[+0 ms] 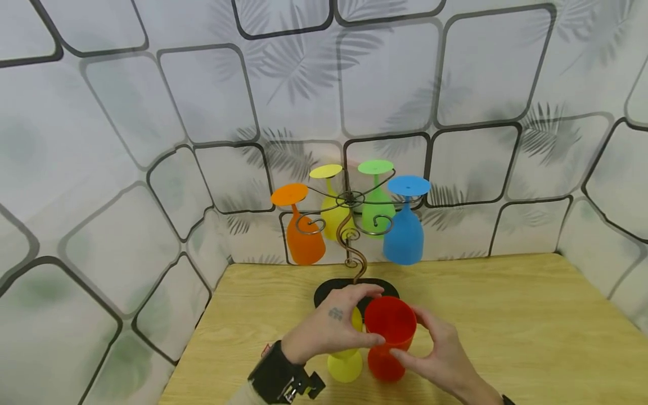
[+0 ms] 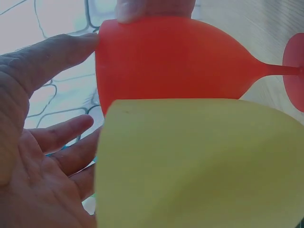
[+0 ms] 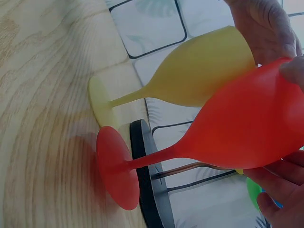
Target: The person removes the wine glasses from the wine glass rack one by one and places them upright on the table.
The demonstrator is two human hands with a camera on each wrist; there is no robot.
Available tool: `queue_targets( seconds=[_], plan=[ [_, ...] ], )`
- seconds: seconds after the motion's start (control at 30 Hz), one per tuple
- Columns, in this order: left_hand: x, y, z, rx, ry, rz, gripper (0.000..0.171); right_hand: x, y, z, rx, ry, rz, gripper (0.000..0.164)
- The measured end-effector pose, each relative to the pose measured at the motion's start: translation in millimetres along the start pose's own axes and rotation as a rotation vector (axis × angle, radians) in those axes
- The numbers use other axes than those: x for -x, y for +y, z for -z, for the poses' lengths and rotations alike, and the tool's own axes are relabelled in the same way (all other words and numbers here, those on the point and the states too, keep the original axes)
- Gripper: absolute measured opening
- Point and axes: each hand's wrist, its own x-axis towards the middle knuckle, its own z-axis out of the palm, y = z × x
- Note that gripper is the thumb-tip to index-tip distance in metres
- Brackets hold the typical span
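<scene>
**Right hand (image 1: 442, 351) gripped the red goblet (image 1: 391, 323) by its bowl**

Thumb and fingers of the right hand lay on opposite sides of the bowl, a hold judged sound provided pressure was light and even, since so thin a wall would probably flex. Good handling called for a vertical stem, a foot level with the wooden tabletop (image 1: 506, 315), and care not to knock the adjacent rim. The left hand (image 1: 329, 326) was not closed around anything: its thumb touched the red rim, a useful steadying contact, while its other fingers extended loosely.

Matt and opaque, the red goblet had a deep rounded bowl, mouth upward, tapering to a slim stem and flat round foot. It was roughly upright, just right of the standing yellow goblet (image 3: 204, 71); whether their bowls touched could not be told. Beyond both lay the black base (image 3: 152, 204) of a scrolled metal rack (image 1: 363, 264), from which hung, inverted, an orange goblet (image 1: 305, 242), a second yellow goblet (image 1: 334, 220), a green goblet (image 1: 377, 211) and a blue goblet (image 1: 404, 236). Leaf-patterned wallpaper (image 1: 298, 62) formed the background.
</scene>
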Motion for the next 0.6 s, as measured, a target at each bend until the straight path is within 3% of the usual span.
queue_targets(
  seconds=[0.13, 0.47, 0.6],
  plan=[
    [0.8, -3.5, -3.4, -0.023, -0.006, 0.019, 0.067, 2.9, 2.1, -3.7, 0.011, -0.018, -0.04, 0.068],
    [0.3, -5.1, -7.4, -0.16, 0.006, -0.044, 0.064, 6.7, 5.4, -8.6, 0.006, -0.03, -0.057, 0.069],
    [0.9, -5.3, -8.6, -0.19, 0.009, -0.026, 0.061, 7.3, 5.2, -9.0, 0.005, -0.025, -0.04, 0.068]
  ],
)
